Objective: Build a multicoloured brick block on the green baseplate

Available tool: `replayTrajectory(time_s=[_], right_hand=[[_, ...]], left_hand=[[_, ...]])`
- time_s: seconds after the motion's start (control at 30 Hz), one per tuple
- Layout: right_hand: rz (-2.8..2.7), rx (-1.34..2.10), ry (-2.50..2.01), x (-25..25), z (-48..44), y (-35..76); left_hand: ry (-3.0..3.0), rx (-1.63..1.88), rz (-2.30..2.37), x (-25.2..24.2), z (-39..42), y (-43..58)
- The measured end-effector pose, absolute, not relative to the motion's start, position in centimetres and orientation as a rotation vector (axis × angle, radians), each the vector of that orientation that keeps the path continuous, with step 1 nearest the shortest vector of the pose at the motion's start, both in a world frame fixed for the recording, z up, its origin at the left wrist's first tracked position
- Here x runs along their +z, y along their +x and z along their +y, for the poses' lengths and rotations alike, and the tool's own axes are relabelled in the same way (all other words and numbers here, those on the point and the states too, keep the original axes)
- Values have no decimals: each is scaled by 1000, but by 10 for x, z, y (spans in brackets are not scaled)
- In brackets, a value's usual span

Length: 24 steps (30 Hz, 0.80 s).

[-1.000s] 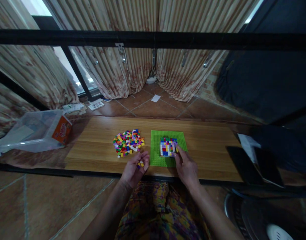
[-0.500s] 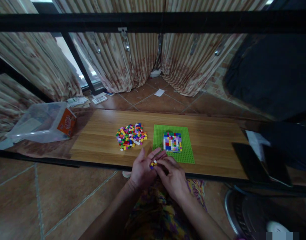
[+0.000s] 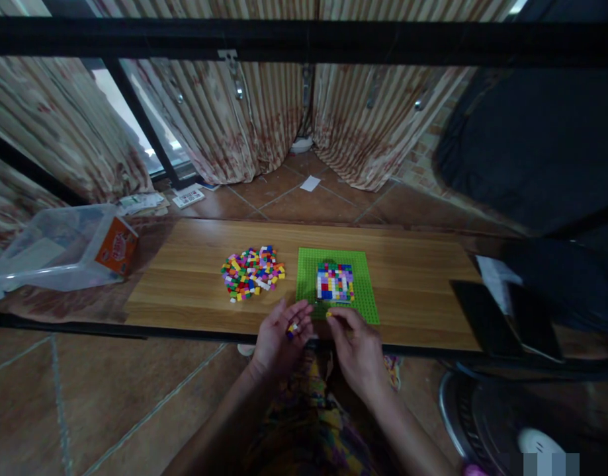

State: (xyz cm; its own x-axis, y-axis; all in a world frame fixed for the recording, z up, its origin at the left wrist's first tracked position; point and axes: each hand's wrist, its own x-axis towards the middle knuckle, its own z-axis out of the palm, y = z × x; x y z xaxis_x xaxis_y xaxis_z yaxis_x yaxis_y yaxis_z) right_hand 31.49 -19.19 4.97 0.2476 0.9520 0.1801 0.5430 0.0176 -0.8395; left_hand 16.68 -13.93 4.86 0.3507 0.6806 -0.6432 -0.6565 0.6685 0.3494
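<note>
You face a wooden table (image 3: 423, 284), with terracotta floor tiles (image 3: 328, 208) beyond it, striped stained curtains (image 3: 264, 119) behind it covering a daylit window (image 3: 119, 109) to its far left, and a black bar (image 3: 304, 41) crossing above it.

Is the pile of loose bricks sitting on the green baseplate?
No, the pile of loose bricks lies on the bare wooden table, just left of the green baseplate and apart from it.
</note>
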Motion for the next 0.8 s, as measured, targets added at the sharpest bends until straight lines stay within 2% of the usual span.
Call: replayTrajectory(time_s=[0.23,0.8], right_hand=[[-1159,463,-1733,38,-161,376],[-1483,308,-1838,34,-126,375]], left_hand=[[319,884,1018,41,-117,146],[457,846,977,32,-112,145]])
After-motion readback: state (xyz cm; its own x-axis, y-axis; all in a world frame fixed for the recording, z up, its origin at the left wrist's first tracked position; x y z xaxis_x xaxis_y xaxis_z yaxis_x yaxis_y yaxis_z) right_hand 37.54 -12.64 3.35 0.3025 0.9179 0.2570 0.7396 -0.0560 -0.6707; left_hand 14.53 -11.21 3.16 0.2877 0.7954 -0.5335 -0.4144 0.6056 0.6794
